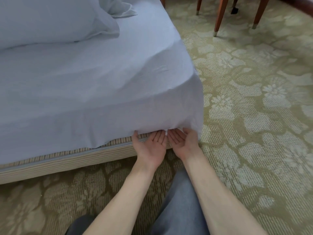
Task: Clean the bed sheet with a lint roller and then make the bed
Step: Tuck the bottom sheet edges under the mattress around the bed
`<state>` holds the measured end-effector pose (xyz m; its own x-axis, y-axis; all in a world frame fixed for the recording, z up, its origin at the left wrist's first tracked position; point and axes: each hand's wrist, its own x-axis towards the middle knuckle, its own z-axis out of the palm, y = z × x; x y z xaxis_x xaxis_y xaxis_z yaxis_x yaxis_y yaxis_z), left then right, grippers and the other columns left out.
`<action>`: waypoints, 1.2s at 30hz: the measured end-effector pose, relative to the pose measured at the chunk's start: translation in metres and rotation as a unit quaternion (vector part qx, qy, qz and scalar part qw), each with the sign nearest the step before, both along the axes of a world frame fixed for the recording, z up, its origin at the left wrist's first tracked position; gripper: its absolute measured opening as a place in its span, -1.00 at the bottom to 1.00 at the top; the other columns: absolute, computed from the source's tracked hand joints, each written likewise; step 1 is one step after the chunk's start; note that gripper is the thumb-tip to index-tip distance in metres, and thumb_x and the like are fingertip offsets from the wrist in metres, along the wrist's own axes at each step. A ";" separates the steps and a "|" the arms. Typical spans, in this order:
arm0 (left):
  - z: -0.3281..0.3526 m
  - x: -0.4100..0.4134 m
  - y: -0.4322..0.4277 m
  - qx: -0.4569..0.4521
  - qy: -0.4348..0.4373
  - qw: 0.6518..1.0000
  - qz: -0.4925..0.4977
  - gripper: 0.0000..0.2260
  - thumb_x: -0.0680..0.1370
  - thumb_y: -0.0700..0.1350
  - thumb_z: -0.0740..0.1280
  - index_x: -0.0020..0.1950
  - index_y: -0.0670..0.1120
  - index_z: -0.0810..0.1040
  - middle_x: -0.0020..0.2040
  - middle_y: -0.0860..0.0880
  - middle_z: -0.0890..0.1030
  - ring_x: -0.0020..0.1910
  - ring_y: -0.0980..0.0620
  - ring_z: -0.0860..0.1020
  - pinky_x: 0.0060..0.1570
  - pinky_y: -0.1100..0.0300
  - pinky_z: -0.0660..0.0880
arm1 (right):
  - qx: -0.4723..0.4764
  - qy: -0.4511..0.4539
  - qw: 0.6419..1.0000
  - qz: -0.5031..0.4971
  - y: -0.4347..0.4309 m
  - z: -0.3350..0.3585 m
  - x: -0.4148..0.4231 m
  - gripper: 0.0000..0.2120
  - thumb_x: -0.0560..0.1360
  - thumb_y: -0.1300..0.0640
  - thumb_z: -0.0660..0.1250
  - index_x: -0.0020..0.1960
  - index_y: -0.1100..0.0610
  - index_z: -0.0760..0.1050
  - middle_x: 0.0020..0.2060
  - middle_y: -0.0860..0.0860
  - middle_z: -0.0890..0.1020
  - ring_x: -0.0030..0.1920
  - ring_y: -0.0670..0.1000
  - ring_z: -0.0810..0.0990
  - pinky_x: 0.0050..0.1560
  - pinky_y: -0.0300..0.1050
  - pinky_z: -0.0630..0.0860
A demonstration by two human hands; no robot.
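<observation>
Far up and left of the fingers lies a pillow on the sheet, whose hem hangs over the bed corner just above them. The left hand and right hand lie palm-up side by side. Their fingers are straight and close together, with the tips hidden under the hem.

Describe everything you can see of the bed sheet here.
The bed sheet is pale bluish-white, woven-looking cloth, spread over the mattress and hanging down its side, creased toward the corner. Its lower edge is loose, leaving striped mattress exposed below. A pillow lies on it at the far end. At the corner, the left hand and right hand, palms up, reach under the bunched hem.
</observation>
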<state>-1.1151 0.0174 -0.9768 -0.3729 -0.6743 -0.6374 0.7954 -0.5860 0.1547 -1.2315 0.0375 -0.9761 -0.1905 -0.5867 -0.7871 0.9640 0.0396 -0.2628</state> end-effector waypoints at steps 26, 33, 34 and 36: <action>-0.001 -0.038 0.001 0.009 0.094 0.995 0.036 -0.12 0.51 0.36 0.30 0.51 -0.33 0.30 0.39 -0.34 0.47 0.41 -0.25 0.44 0.55 -0.10 0.23 | -0.125 -0.022 0.992 0.006 0.007 0.015 -0.032 -0.22 0.59 -0.24 0.15 0.48 0.42 0.25 0.37 0.35 0.42 0.39 0.28 0.44 0.48 0.12 0.33; -0.015 -0.054 -0.011 0.002 0.087 0.993 0.075 -0.19 0.50 0.37 0.28 0.48 -0.25 0.37 0.37 -0.29 0.51 0.36 -0.27 0.48 0.50 -0.16 0.29 | -0.155 0.015 0.986 0.055 -0.005 0.007 -0.055 -0.31 0.51 -0.22 0.20 0.35 0.34 0.49 0.34 0.32 0.49 0.26 0.22 0.52 0.36 0.05 0.45; -0.015 -0.058 -0.013 0.000 0.084 0.993 0.080 -0.21 0.50 0.36 0.28 0.48 -0.23 0.38 0.36 -0.28 0.52 0.34 -0.26 0.50 0.48 -0.16 0.31 | -0.153 0.019 0.986 0.063 -0.006 0.004 -0.059 -0.33 0.51 -0.20 0.18 0.33 0.33 0.51 0.31 0.30 0.51 0.22 0.22 0.54 0.32 0.04 0.48; -0.015 -0.062 -0.016 -0.015 0.090 0.992 0.082 -0.24 0.51 0.35 0.29 0.46 -0.23 0.41 0.34 -0.29 0.54 0.33 -0.27 0.51 0.46 -0.17 0.34 | -0.142 0.041 0.983 0.109 -0.010 0.002 -0.069 -0.31 0.53 -0.22 0.16 0.32 0.36 0.50 0.29 0.31 0.54 0.21 0.23 0.57 0.34 0.07 0.49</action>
<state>-1.1772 0.0012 -0.9918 -0.3624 -0.7534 -0.5487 0.8961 -0.4436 0.0172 -1.3000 0.0276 -0.9743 -0.0914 -0.8147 -0.5726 0.9161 0.1566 -0.3691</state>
